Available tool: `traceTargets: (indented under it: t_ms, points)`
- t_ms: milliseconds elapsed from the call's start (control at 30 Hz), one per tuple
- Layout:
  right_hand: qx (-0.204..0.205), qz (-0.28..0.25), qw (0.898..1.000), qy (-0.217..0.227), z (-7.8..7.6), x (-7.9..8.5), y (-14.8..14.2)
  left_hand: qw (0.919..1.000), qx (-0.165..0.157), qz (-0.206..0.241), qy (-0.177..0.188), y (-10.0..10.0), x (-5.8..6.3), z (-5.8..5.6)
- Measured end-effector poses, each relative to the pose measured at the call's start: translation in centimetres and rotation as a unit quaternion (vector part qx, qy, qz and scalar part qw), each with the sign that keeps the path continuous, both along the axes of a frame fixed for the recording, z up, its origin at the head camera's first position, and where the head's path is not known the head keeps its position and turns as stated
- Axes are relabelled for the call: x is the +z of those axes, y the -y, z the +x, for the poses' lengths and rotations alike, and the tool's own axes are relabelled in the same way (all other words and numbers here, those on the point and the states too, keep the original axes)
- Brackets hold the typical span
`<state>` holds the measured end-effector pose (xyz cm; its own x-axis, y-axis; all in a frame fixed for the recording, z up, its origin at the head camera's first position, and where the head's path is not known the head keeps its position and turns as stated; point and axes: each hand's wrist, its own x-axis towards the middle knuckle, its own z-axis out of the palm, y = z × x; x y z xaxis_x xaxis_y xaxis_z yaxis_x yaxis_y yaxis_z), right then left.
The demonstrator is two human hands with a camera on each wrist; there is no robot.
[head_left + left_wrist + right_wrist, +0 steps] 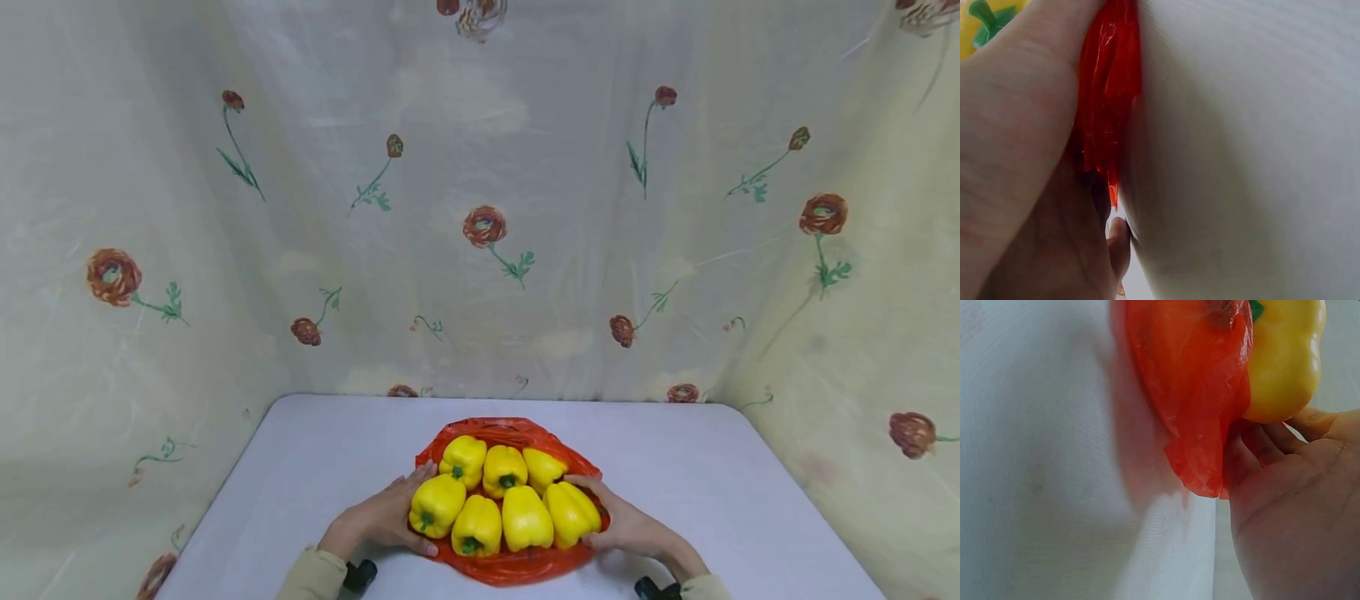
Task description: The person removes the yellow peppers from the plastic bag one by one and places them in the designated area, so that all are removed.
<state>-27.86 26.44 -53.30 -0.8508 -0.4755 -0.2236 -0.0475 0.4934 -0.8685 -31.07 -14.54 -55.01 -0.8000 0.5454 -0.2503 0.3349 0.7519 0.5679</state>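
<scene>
Several yellow bell peppers (476, 525) with green stems lie in two rows on a spread red plastic bag (517, 568). My left hand (384, 510) rests against the left side of the pile, thumb at the front and fingers toward the back. On the right side, my right hand (626, 518) spans the end bell pepper (572, 512), its thumb and fingers spread apart. In the left wrist view, the bag (1110, 81) lies beside my palm. The right wrist view shows my fingers behind the bag's edge (1197, 456), close under a bell pepper (1285, 362).
A white table (315, 450) carries the bag near its front middle. Behind and at both sides hangs a pale curtain (570, 275) printed with red flowers. Dark wrist cameras show at my left wrist (362, 575) and right wrist (656, 588).
</scene>
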Motion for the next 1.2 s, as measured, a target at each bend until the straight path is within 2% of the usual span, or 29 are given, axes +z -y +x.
traceTargets:
  t_ms: [233, 633, 933, 1200]
  points:
    - [0.006, -0.008, 1.0, -0.004, 0.07, -0.3, 0.02, 1.0, -0.001, 0.006, 0.0, 0.18, -0.37, 0.02]
    - [-0.006, -0.011, 1.0, -0.004, 0.03, -0.68, 0.08, 1.0, -0.004, 0.004, -0.004, 0.11, -0.34, -0.11]
    - [0.0, -0.02, 1.0, 0.003, 0.09, -0.73, 0.1, 0.9999, -0.01, 0.0, -0.008, -0.04, -0.1, 0.05]
    - [-0.01, -0.008, 1.0, -0.002, -0.02, -0.66, 0.4, 0.9999, -0.007, -0.002, -0.01, 0.02, -0.1, 0.23]
